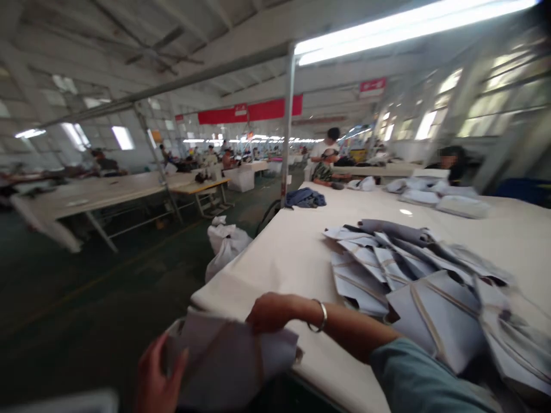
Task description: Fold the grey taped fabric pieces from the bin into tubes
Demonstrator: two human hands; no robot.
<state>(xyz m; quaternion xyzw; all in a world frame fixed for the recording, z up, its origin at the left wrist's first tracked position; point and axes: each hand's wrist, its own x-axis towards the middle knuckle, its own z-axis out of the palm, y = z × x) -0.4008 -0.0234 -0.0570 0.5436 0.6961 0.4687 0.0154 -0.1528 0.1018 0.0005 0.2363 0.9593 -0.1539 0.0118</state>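
My left hand [157, 376] grips the left edge of a grey fabric panel with stitched tape lines [226, 358], low in the view and just off the table's near edge. My right hand [271, 312], with a silver bangle on the wrist, holds the panel's top edge, its arm crossing in a teal sleeve [417, 378]. To the right of that arm, a loose pile of similar grey panels [404, 275] lies on the cream-covered work table [275, 269]. The pile's right side is blurred.
A crumpled dark blue cloth [305, 198] lies at the table's far corner. Pale fabric pieces [434, 195] lie further along. White sacks [226, 244] stand on the floor to the left. Co-workers [327, 158] sit and stand beyond the table, among long workshop tables [94, 195].
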